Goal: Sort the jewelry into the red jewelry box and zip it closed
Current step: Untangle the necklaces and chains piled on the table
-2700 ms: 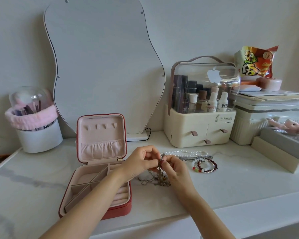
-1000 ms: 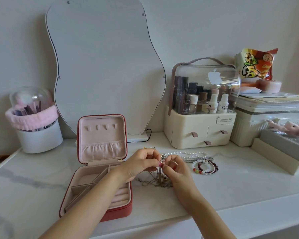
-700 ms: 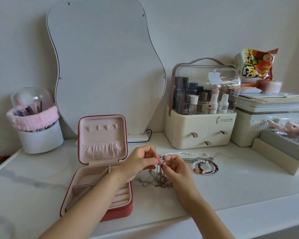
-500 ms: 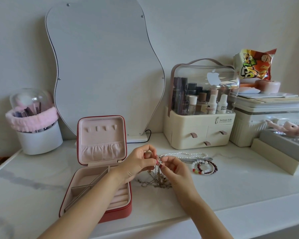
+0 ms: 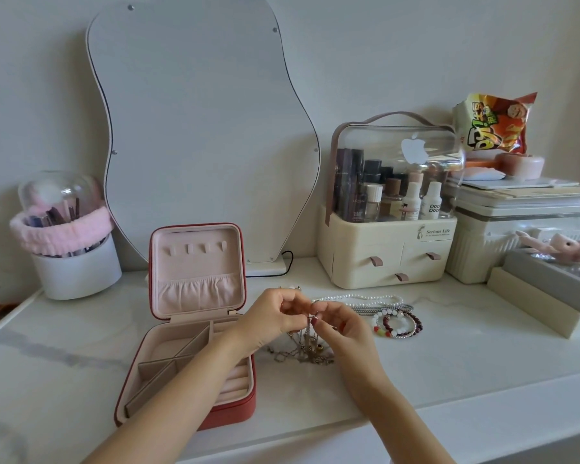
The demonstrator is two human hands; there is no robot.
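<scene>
The red jewelry box (image 5: 230,413) lies open on the white marble table, its pink lid upright and its divided compartments showing nothing inside. Just right of it my left hand (image 5: 272,318) and my right hand (image 5: 344,326) meet above a tangle of thin gold chains (image 5: 302,351). Both hands pinch one chain, which hangs down from the fingertips into the tangle. A pearl necklace (image 5: 365,299), a silver bead strand (image 5: 379,309) and beaded bracelets (image 5: 399,324) lie farther right.
A wavy mirror (image 5: 198,128) leans on the wall behind the box. A white brush holder with a pink headband (image 5: 71,252) stands at the left. A cream cosmetics organizer (image 5: 389,242), a storage bin (image 5: 516,229) and stacked boxes (image 5: 549,296) fill the right.
My hands have stayed together over the chains, fingers shifting slightly as they work the chain between them. The box and the other jewelry have not moved.
</scene>
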